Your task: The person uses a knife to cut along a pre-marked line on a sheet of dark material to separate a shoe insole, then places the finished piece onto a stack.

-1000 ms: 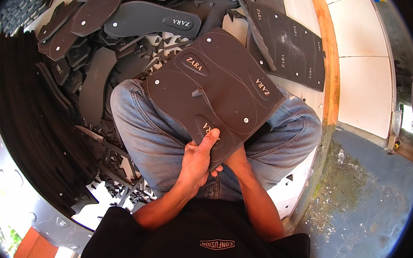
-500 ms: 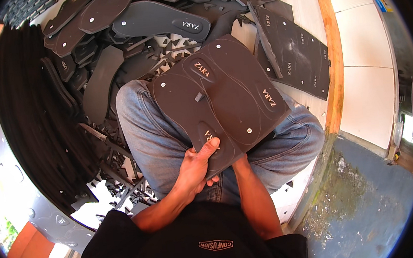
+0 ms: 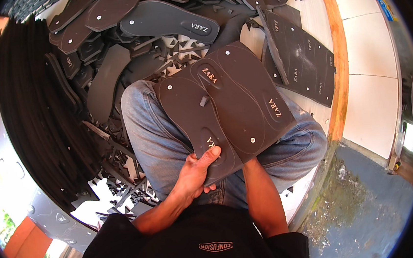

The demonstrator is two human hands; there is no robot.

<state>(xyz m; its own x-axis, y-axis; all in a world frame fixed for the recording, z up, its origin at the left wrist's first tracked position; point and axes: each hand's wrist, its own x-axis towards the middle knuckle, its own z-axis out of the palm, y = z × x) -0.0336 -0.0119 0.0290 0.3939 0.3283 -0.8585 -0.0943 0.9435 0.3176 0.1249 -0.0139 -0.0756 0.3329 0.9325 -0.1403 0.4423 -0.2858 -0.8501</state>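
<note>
A dark foam sheet [image 3: 243,96] with sole outlines and round white dots lies tilted across my lap. My left hand [image 3: 195,171] pinches its near left corner, thumb pressed on top and fingers curled beneath. My right hand [image 3: 252,168] goes under the near edge; only the wrist shows, and its fingers are hidden by the sheet. Along one curved outline, the left sole shape [image 3: 185,108] looks parted from the rest near my left thumb. A small dark blocky piece [image 3: 204,101] sits on that line, too small to name.
Loose cut soles [image 3: 170,21] and dark scraps [image 3: 180,50] cover the floor ahead. A tall stack of dark sheets [image 3: 38,114] stands at the left. Another marked sheet [image 3: 303,56] lies at the far right, beside a wooden edge [image 3: 340,68].
The whole view has shifted slightly, carrying the scene right and down. My right wrist has moved a little to the right under the sheet. My left hand keeps its hold.
</note>
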